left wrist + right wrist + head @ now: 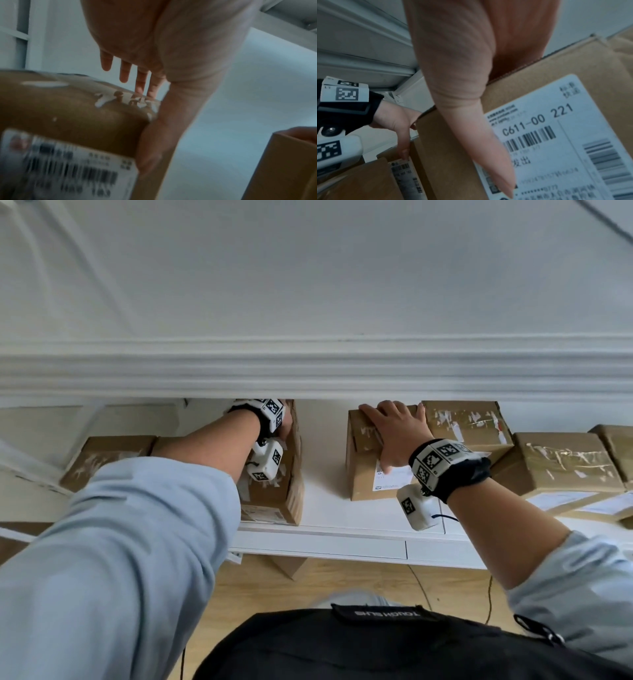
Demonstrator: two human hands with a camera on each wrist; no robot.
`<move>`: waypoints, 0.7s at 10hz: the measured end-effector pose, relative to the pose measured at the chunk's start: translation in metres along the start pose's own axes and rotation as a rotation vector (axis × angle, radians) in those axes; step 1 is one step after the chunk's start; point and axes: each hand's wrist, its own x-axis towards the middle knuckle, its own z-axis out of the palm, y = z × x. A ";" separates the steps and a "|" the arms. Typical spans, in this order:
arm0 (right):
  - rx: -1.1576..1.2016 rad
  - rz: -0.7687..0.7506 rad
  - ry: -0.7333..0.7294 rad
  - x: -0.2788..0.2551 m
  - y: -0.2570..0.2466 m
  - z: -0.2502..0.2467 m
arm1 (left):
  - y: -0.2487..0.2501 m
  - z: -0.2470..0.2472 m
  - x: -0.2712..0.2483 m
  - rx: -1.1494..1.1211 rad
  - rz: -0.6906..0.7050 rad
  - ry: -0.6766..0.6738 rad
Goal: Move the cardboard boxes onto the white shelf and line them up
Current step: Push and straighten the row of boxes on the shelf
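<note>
On the white shelf (pixel 325 508) stand two cardboard boxes with a gap between them. My left hand (pixel 286 424) reaches over the taped left box (pixel 274 494). In the left wrist view that hand (pixel 154 60) has straight fingers (pixel 124 73) past the far edge of the left box (pixel 68 108), with the thumb lying along its right side. My right hand (pixel 397 433) lies flat on top of the labelled right box (pixel 364 474). The right wrist view shows its thumb (pixel 488 148) straight down the label on that box (pixel 530 88).
More cardboard boxes sit on the shelf: one (pixel 469 422) behind the right box, two (pixel 561 463) further right, one (pixel 106 457) at the left. A thick white moulding (pixel 308 371) overhangs the shelf's back. Below lie a wooden floor, cables and another box (pixel 291 566).
</note>
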 end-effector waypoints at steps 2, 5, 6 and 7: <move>0.001 -0.005 0.029 -0.007 0.001 0.004 | 0.008 0.002 0.021 0.093 0.100 0.110; -0.050 0.018 0.104 -0.017 0.010 0.007 | 0.052 -0.008 -0.045 -0.133 0.220 0.249; -0.048 0.038 0.107 -0.024 0.020 0.006 | 0.063 0.001 -0.062 -0.082 0.280 0.347; -0.029 0.060 0.114 -0.031 0.028 0.007 | 0.067 0.012 -0.066 0.031 0.339 0.502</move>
